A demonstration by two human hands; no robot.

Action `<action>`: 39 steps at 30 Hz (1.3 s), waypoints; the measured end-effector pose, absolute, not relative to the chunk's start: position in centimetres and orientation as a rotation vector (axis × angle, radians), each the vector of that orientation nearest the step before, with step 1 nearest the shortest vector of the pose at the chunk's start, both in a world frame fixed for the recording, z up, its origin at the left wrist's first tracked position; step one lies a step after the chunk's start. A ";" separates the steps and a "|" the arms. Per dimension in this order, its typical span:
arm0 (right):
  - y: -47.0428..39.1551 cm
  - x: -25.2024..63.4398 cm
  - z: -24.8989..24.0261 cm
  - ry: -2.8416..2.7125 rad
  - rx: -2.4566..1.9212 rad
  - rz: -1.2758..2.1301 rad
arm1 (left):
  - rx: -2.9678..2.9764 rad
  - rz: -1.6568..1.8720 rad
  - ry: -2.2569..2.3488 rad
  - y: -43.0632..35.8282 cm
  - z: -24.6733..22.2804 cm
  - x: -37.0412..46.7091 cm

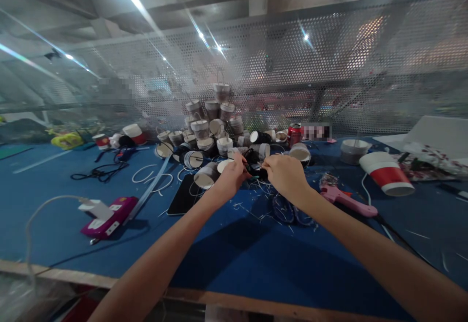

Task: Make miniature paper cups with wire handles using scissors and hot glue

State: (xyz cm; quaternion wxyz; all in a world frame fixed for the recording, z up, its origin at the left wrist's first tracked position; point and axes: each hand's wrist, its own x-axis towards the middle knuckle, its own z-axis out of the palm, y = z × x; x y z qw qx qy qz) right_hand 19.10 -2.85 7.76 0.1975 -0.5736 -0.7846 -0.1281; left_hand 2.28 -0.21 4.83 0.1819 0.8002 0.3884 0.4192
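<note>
Near tabletop (263,263) offers free passage; piled pots (200,130) block beyond, apparently tightly; pink glue gun (345,200) obstructs rightward.

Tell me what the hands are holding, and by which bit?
Can't tell: anything that the left hand or right hand pinches is too small and blurred to make out.

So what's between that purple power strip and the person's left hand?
In the head view, a translucent strip, a flat black slab and a tipped cup lie there.
</note>
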 end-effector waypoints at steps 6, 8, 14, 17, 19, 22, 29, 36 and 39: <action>-2.8 19.2 7.9 -2.262 -1.564 -0.356 | 2.164 1.140 1.149 0.4 4.3 2.1; -2.8 19.3 7.9 -2.288 -1.557 -0.343 | 2.179 1.181 1.166 0.5 4.1 2.1; -2.6 20.1 7.3 -2.312 -1.514 -0.400 | 2.334 1.006 1.113 1.1 4.4 2.6; -2.7 20.2 7.2 -2.265 -1.507 -0.426 | 2.310 0.890 1.165 1.1 4.8 3.2; -2.8 20.1 7.1 -2.235 -1.509 -0.430 | 2.307 0.886 1.178 0.9 5.1 3.4; -2.9 20.1 7.0 -2.202 -1.493 -0.425 | 2.301 0.918 1.181 0.6 5.4 3.6; -3.3 21.6 5.5 -2.181 -1.509 -0.316 | 2.225 0.960 1.080 -0.1 3.9 4.1; -3.2 22.5 3.6 -2.211 -1.601 -0.073 | 2.028 0.754 1.095 -0.6 2.7 5.1; -3.1 22.7 3.1 -2.220 -1.576 0.012 | 1.937 0.703 1.156 -0.8 2.7 5.3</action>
